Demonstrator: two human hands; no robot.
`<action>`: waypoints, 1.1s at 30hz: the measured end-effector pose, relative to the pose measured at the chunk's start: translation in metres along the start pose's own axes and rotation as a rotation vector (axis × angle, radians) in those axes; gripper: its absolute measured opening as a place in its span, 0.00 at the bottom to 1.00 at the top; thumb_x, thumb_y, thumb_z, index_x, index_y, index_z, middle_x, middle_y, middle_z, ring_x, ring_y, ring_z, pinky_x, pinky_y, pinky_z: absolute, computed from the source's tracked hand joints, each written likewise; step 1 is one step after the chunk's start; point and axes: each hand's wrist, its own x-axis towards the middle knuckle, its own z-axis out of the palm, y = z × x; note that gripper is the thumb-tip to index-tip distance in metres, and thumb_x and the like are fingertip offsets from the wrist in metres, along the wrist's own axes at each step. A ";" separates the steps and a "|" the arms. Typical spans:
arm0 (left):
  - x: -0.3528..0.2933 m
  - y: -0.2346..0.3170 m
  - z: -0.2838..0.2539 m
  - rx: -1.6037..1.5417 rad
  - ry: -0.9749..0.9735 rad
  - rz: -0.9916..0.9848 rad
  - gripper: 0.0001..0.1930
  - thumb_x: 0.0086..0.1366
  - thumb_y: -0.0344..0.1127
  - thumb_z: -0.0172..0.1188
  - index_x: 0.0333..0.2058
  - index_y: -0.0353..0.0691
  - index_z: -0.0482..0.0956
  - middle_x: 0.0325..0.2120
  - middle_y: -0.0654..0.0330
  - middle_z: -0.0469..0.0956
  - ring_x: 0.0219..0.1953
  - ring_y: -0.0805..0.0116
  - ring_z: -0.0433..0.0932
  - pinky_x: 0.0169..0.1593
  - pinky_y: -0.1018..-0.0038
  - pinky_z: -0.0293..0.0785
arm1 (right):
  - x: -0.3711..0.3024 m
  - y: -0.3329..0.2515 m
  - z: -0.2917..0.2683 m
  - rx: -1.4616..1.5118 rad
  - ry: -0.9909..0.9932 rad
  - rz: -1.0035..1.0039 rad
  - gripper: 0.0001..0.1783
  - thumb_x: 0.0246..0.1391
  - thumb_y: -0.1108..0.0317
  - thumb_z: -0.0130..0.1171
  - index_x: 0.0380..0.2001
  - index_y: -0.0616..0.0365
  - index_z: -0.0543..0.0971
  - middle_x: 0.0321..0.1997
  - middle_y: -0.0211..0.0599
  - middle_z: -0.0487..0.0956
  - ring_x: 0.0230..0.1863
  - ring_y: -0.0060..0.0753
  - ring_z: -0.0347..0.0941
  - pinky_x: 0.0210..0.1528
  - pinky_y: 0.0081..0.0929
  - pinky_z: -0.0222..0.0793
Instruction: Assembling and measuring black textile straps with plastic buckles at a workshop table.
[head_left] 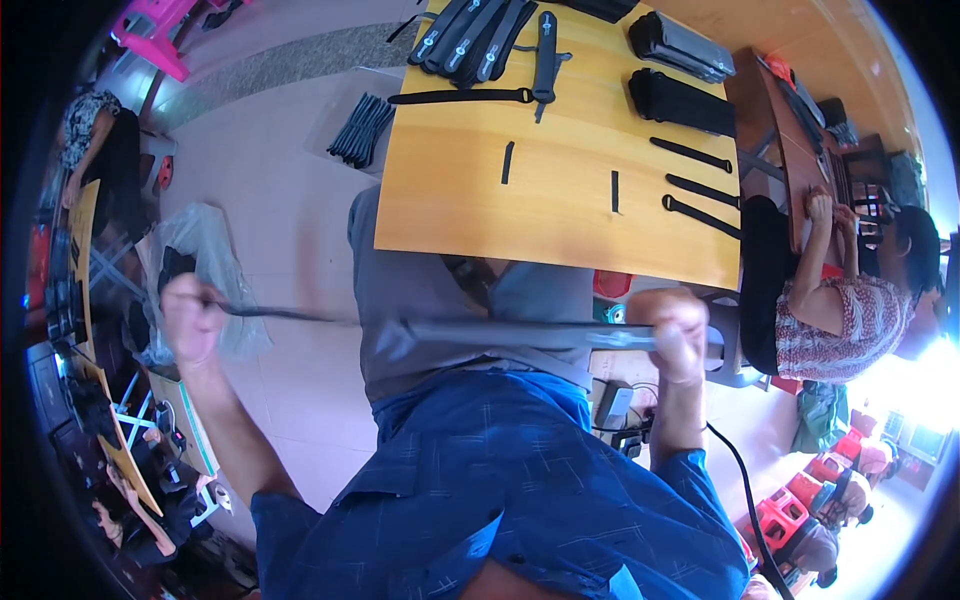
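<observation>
A long dark grey strap (500, 333) is stretched level between my two hands, above my lap. Its wide padded part, with a pale print, runs to the right, and a thin black band runs to the left. My left hand (193, 318), out past the table's left side, is closed on the thin band's end. Below the table's front edge, my right hand (670, 330) is closed around the wide part. Both hands and the strap are slightly blurred by motion.
On the yellow table (450, 200) lie a pile of padded straps (470, 45), two short black strips (507, 163), several black loop-ended straps (700, 215) and plastic-wrapped black bundles (680, 48). A bundle of dark straps (362, 130) sits beside it. Another person (840, 310) sits at right.
</observation>
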 end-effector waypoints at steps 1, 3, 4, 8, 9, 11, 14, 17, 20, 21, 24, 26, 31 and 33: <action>-0.014 0.007 -0.037 -0.229 0.165 0.083 0.15 0.76 0.44 0.58 0.49 0.37 0.75 0.22 0.67 0.65 0.22 0.79 0.62 0.29 0.83 0.62 | -0.019 0.023 -0.006 0.170 0.417 -0.153 0.18 0.68 0.54 0.58 0.32 0.58 0.77 0.22 0.33 0.73 0.23 0.26 0.67 0.26 0.28 0.59; -0.026 0.036 -0.050 -0.135 0.582 0.227 0.18 0.81 0.39 0.49 0.63 0.41 0.68 0.22 0.70 0.61 0.22 0.80 0.60 0.31 0.83 0.61 | -0.027 -0.003 -0.064 0.569 0.397 -0.153 0.15 0.72 0.56 0.53 0.35 0.55 0.74 0.23 0.22 0.67 0.23 0.17 0.62 0.29 0.24 0.57; -0.050 0.042 -0.077 -0.082 0.552 0.186 0.17 0.82 0.39 0.47 0.63 0.41 0.67 0.22 0.70 0.60 0.21 0.81 0.58 0.29 0.83 0.60 | -0.024 -0.005 -0.072 0.544 0.441 -0.181 0.15 0.74 0.57 0.51 0.33 0.53 0.72 0.22 0.18 0.60 0.22 0.15 0.54 0.30 0.23 0.53; -0.090 0.025 -0.072 -0.144 0.167 -0.060 0.17 0.83 0.41 0.45 0.63 0.41 0.67 0.22 0.72 0.57 0.18 0.83 0.54 0.22 0.82 0.56 | -0.009 0.010 -0.046 0.233 0.678 0.039 0.18 0.74 0.52 0.52 0.34 0.54 0.70 0.22 0.20 0.58 0.24 0.19 0.54 0.30 0.25 0.54; -0.090 0.013 -0.060 -0.150 0.168 -0.058 0.17 0.83 0.41 0.45 0.63 0.41 0.67 0.22 0.72 0.57 0.18 0.83 0.54 0.22 0.82 0.56 | 0.005 0.017 -0.034 0.211 0.663 0.049 0.17 0.74 0.54 0.52 0.33 0.53 0.70 0.23 0.21 0.59 0.25 0.19 0.55 0.30 0.26 0.55; -0.074 -0.013 -0.035 -0.169 0.463 -0.034 0.17 0.83 0.43 0.45 0.62 0.42 0.68 0.21 0.72 0.56 0.17 0.83 0.52 0.19 0.82 0.53 | 0.034 0.043 -0.024 0.185 0.734 0.106 0.15 0.74 0.58 0.52 0.33 0.55 0.72 0.25 0.24 0.64 0.27 0.21 0.63 0.33 0.25 0.64; -0.065 -0.037 -0.020 -0.261 0.307 -0.008 0.16 0.83 0.44 0.46 0.60 0.43 0.70 0.21 0.73 0.56 0.17 0.83 0.52 0.19 0.83 0.53 | 0.089 0.076 -0.022 0.231 0.793 0.249 0.16 0.73 0.56 0.54 0.37 0.58 0.79 0.25 0.24 0.73 0.24 0.18 0.70 0.27 0.19 0.66; -0.057 -0.044 0.008 -0.214 0.344 -0.054 0.15 0.83 0.44 0.46 0.57 0.43 0.72 0.21 0.73 0.55 0.17 0.83 0.51 0.19 0.83 0.52 | 0.129 0.099 -0.031 0.239 0.842 0.324 0.16 0.73 0.56 0.54 0.40 0.57 0.80 0.29 0.25 0.79 0.25 0.19 0.74 0.25 0.19 0.68; -0.057 -0.049 0.016 -0.198 0.356 -0.073 0.14 0.81 0.44 0.49 0.55 0.44 0.73 0.19 0.72 0.56 0.15 0.83 0.51 0.17 0.82 0.49 | 0.155 0.102 -0.031 0.220 0.836 0.393 0.15 0.74 0.56 0.53 0.41 0.56 0.80 0.31 0.25 0.80 0.26 0.20 0.75 0.25 0.19 0.68; -0.057 -0.049 0.021 -0.181 0.364 -0.080 0.13 0.81 0.44 0.50 0.55 0.44 0.73 0.19 0.72 0.57 0.14 0.83 0.50 0.16 0.81 0.47 | 0.162 0.102 -0.029 0.220 0.839 0.388 0.15 0.74 0.56 0.53 0.41 0.56 0.80 0.31 0.25 0.80 0.26 0.20 0.75 0.25 0.19 0.68; -0.057 -0.049 0.034 -0.174 0.399 -0.078 0.12 0.80 0.43 0.52 0.52 0.43 0.73 0.17 0.72 0.56 0.13 0.83 0.50 0.15 0.81 0.47 | 0.178 0.110 -0.028 0.220 0.822 0.418 0.14 0.75 0.58 0.52 0.39 0.56 0.78 0.31 0.27 0.81 0.26 0.21 0.75 0.26 0.19 0.69; -0.055 -0.047 0.050 -0.155 0.411 -0.079 0.11 0.80 0.44 0.52 0.50 0.43 0.72 0.16 0.73 0.56 0.12 0.83 0.51 0.15 0.82 0.47 | 0.187 0.118 -0.030 0.223 0.809 0.448 0.14 0.75 0.58 0.51 0.39 0.56 0.78 0.32 0.28 0.81 0.26 0.21 0.75 0.26 0.20 0.70; -0.049 -0.036 0.080 -0.159 0.128 -0.033 0.11 0.79 0.45 0.54 0.45 0.43 0.70 0.15 0.73 0.57 0.13 0.83 0.52 0.16 0.81 0.49 | 0.194 0.125 -0.032 0.331 0.823 0.553 0.13 0.73 0.59 0.53 0.42 0.57 0.78 0.36 0.32 0.83 0.29 0.23 0.77 0.27 0.22 0.72; -0.046 -0.028 0.108 -0.119 0.073 -0.016 0.13 0.79 0.46 0.55 0.41 0.43 0.68 0.15 0.73 0.58 0.13 0.82 0.53 0.16 0.81 0.49 | 0.186 0.119 -0.026 0.300 0.768 0.539 0.13 0.73 0.59 0.54 0.46 0.56 0.78 0.36 0.30 0.84 0.31 0.24 0.78 0.29 0.22 0.72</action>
